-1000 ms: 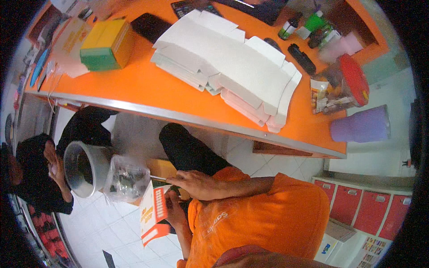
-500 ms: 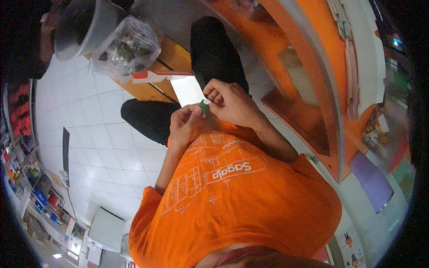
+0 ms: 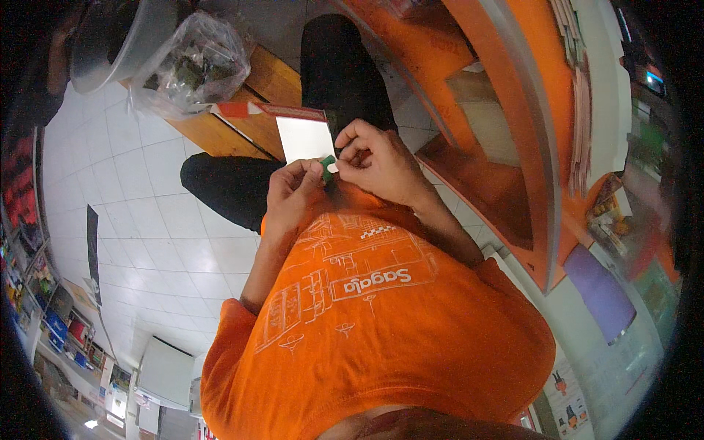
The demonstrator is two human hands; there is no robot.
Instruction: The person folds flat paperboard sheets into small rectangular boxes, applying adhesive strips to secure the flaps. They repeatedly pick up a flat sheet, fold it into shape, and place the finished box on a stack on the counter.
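Note:
Both my hands are together in front of my orange shirt. Between the thumb and fingertips of my left hand [image 3: 292, 192] is a small green piece [image 3: 327, 166], flat and folded-looking; its kind is unclear. My right hand [image 3: 381, 167] pinches a small white piece [image 3: 333, 169] against the green one, its other fingers curled loosely above. Just beyond the hands, between my knees, lies a white rectangular surface [image 3: 304, 139] with a red and white edge, perhaps an open box.
A clear plastic bag [image 3: 194, 70] with dark greenish contents sits on a wooden bench [image 3: 213, 139], beside a translucent bucket [image 3: 121, 51]. At far left is another person's arm [image 3: 59, 66]. An orange counter with shelves [image 3: 506, 139] curves along my right.
My right thumb and fingers have shifted, and the white piece shows more plainly beside the green one. The whole view has shifted slightly.

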